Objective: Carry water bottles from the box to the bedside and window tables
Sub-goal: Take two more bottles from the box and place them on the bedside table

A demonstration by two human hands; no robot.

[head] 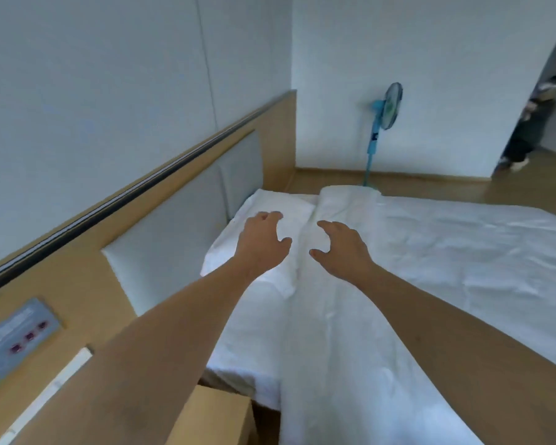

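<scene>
Left hand (264, 242) and right hand (344, 248) both empty, fingers spread and curled, hovering side by side. White pillow (264, 203) under left; duvet (430, 252) under right.

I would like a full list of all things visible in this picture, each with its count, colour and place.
bed: one, white sheets, centre and right
pillow: one, white, at the head of the bed, under the left hand
headboard: one, tan wood with grey pads, along the left wall
switch panel: one, grey with red buttons, lower left
bedside table: one, tan, bottom edge beside the bed
fan: one, blue, standing by the far wall
person: one, dark clothes, far right doorway
left hand: one, empty, open, above the pillow
right hand: one, empty, open, above the bed

No bottles or box are visible.
</scene>
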